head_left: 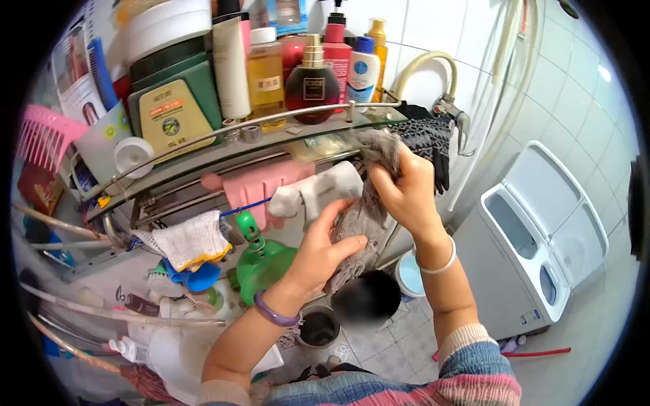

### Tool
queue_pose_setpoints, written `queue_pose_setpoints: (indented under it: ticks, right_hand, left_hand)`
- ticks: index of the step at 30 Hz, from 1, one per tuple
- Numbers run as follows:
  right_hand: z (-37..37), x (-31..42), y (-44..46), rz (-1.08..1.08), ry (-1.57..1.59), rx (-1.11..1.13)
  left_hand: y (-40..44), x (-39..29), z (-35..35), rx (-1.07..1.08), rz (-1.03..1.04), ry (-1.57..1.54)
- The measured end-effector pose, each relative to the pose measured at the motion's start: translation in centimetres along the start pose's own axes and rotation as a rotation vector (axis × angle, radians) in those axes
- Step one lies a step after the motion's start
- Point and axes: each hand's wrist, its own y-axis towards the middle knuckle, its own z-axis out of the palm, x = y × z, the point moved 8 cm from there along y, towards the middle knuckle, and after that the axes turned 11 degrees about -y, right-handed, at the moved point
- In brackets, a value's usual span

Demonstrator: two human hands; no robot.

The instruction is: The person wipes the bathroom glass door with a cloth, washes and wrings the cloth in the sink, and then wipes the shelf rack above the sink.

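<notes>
A grey, wet-looking cloth (362,227) hangs between my two hands in front of the rail under the glass shelf. My right hand (406,186) is closed on its upper part. Lower down, my left hand (330,245) holds the cloth's middle between thumb and fingers. Black patterned gloves (426,139) hang just behind my right hand. To the left of the cloth, a white sock (332,189) and pink rubber gloves (261,189) hang from the rail. Below the cloth is a dark bucket (367,299).
Bottles, including a dark perfume bottle (312,88), crowd the glass shelf (271,141). A green basin (269,267) and a white knitted glove (189,240) are at the left. A twin-tub washing machine (504,271) with raised lids stands at the right. A blue-white bucket (409,274) sits nearby.
</notes>
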Motion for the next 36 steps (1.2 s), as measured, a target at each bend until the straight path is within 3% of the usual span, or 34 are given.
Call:
queue_pose_setpoints:
  ticks: [4,5,7,11,13,14,15,18,21,31,36]
  right_hand:
    - [0.3,1.3,-1.3,-0.039,0.107,-0.081]
    - [0.8,1.6,-1.7,0.062,0.166,0.002]
    - [0.9,4.1,-1.7,-0.135,0.149,-0.031]
    - [2.8,7.3,-1.8,-0.151,0.255,-0.019]
    - [4.1,9.5,-2.0,-0.277,0.205,-0.033]
    - [5.2,10.3,-2.2,-0.187,0.240,0.072]
    - [5.2,12.6,-2.2,-0.343,0.083,-0.013]
    - [6.7,16.4,-0.7,-0.467,0.105,-0.100]
    - [9.2,17.5,0.2,-0.445,-0.158,-0.040]
    - [13.3,21.7,0.9,-0.489,-0.011,0.060]
    - [10.7,17.9,1.0,-0.345,-0.230,0.046]
  left_hand:
    - [-2.2,0.0,-2.0,-0.103,-0.030,0.066]
    - [-2.5,0.2,-2.7,-0.119,-0.032,0.108]
    - [-3.6,-0.1,-3.2,-0.115,-0.005,0.077]
    - [-6.4,-1.6,-4.0,-0.121,0.006,0.050]
    - [-7.8,-2.5,-5.0,-0.168,0.042,0.105]
    - [-8.3,-3.6,-5.6,-0.193,0.103,0.230]
    - [-9.0,-4.5,-6.2,-0.231,0.120,0.222]
    - [-10.6,-7.4,-7.5,-0.278,0.243,0.152]
    - [-11.8,-9.8,-7.6,-0.301,0.236,0.096]
    - [-14.2,-10.9,-9.4,-0.350,0.254,-0.137]
    - [-13.1,-10.7,-8.0,-0.255,0.198,-0.020]
